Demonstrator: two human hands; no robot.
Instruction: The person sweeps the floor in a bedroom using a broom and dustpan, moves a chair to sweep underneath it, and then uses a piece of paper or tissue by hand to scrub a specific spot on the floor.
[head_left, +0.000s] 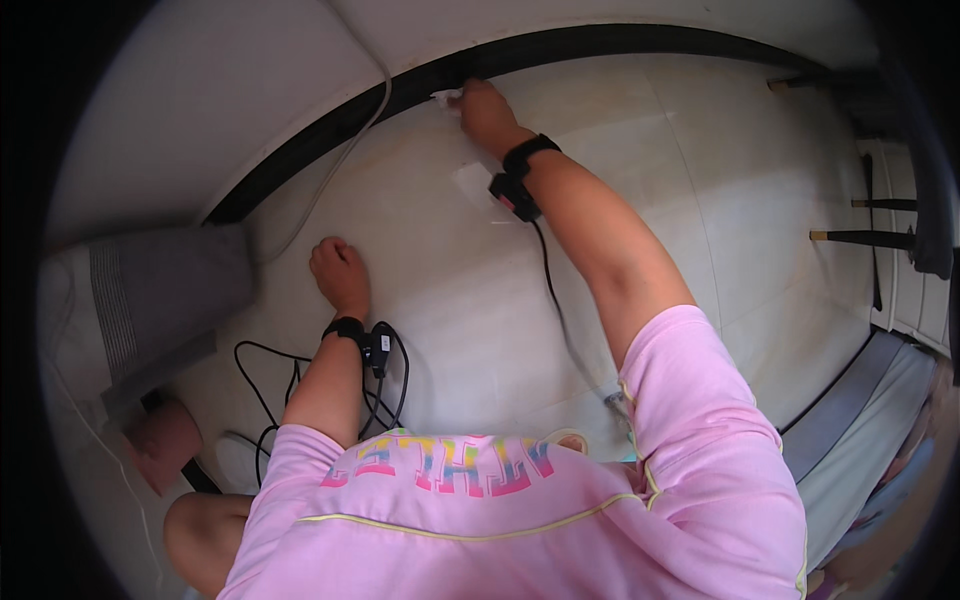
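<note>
My right hand (484, 112) reaches far forward to the foot of the wall, its fingers closed on a crumpled white tissue or cloth (448, 97) against the black skirting board (420, 90). Curled up, my left hand (341, 277) hangs over or rests on the pale tiled floor (450, 300); nothing shows in it, though its palm side is hidden. Each wrist wears a black strap with a small cabled device, one by the right wrist (514, 196) and one by the left (379, 351).
A pale cable (341, 161) runs down the wall and over the floor. Black cables (251, 345) loop beside my left forearm. Grey fabric-covered furniture (180, 281) and a pink object (169, 442) stand at left. Dark furniture legs (862, 238) are at right.
</note>
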